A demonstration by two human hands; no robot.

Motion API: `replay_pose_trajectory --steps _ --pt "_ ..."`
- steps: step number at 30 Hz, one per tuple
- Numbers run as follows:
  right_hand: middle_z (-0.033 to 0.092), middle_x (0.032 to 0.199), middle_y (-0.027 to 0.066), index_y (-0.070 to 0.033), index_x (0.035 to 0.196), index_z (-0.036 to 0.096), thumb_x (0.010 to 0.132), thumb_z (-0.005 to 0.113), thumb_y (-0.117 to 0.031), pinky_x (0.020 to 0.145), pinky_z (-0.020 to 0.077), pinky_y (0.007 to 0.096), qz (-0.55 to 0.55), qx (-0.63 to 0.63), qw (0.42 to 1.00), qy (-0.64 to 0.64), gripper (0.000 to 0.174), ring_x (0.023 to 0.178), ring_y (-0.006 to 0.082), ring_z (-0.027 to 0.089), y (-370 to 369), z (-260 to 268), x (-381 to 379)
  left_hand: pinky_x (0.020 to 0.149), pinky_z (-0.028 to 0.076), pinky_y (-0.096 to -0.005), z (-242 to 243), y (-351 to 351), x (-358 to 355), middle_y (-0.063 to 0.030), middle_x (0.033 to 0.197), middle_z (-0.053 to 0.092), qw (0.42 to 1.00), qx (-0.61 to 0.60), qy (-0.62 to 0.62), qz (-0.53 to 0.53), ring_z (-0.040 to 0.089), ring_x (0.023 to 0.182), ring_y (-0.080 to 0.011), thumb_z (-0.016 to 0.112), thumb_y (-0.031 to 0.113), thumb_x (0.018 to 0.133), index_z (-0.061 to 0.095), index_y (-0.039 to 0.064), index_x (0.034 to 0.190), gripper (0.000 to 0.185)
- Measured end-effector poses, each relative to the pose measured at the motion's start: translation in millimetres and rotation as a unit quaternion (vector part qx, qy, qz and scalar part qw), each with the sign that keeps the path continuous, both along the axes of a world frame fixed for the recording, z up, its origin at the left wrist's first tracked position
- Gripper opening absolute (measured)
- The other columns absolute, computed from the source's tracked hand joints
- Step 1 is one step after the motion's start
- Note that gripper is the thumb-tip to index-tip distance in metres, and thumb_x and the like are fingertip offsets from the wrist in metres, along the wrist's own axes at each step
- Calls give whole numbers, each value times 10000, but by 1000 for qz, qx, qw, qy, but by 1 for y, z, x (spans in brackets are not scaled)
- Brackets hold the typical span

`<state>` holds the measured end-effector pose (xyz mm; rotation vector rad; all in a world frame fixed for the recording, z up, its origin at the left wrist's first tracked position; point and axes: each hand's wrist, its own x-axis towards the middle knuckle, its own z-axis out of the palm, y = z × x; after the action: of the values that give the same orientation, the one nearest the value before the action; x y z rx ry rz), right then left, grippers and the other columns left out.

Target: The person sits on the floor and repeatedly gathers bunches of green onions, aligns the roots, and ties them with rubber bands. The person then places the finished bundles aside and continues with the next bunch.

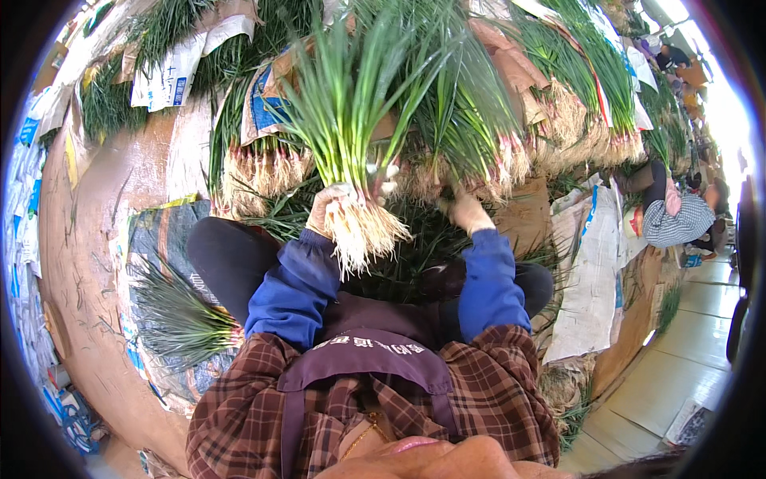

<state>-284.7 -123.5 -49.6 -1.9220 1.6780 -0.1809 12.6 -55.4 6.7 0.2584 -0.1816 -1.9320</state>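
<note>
My left hand [330, 209], in a pale glove, is closed around a large bunch of green onions [353, 149]. Their white roots hang below the hand and the green leaves fan upward. My right hand [470, 211], also in a pale glove, reaches to the root ends of a pile of green onions [461, 120] in front of me; its fingertips are blurred, and whether they hold a stalk cannot be told. Loose dark leaves lie between my knees. A separate bunch of green onions [191, 323] rests on a dark woven sack [173, 233] beside my left knee.
More green onions with bushy roots [562, 114] lie across the far side, partly under brown paper and printed sacks. A white woven sack [583, 287] lies to the right. Beyond it a co-worker in a checked garment [679, 220] sits near the tiled floor [688, 335].
</note>
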Motion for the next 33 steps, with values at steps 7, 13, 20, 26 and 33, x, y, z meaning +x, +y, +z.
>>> replay_pose_trajectory --steps 7,13,20,26,33 --pt "680 836 136 -162 1054 633 886 581 -385 688 514 413 -206 -225 952 0 284 776 326 662 16 -2 55 791 415 -268 -19 -5 -11 -59 979 512 994 33 37 -96 487 828 -146 631 200 693 342 -34 1369 772" --pt "672 816 174 -105 1036 637 923 552 -396 641 496 458 -170 -141 975 12 323 739 372 648 18 4 79 972 426 -381 -12 -1 22 -139 1114 604 991 -46 -59 -107 579 1062 -291 580 206 742 466 -52 1270 598" --pt "677 793 149 -49 1019 648 905 579 -225 591 511 375 43 -3 999 16 221 665 256 659 62 28 74 967 476 -428 -41 1 -16 -203 1164 612 987 55 -97 -118 609 1075 -310 582 118 778 506 -71 1230 496" --pt "664 828 127 -22 984 640 899 599 -454 670 506 358 -2 132 912 -388 442 673 230 635 32 22 80 1028 421 -438 -28 18 -10 -212 1171 609 969 45 -162 -184 585 1120 -334 601 172 764 489 -78 1252 559" --pt "650 698 148 -68 770 641 963 448 -392 554 473 412 1 -226 974 9 424 617 305 631 34 -11 98 996 434 -466 -5 29 -8 -191 1222 555 988 58 -35 -137 589 1089 -326 586 149 756 470 -16 1278 559"
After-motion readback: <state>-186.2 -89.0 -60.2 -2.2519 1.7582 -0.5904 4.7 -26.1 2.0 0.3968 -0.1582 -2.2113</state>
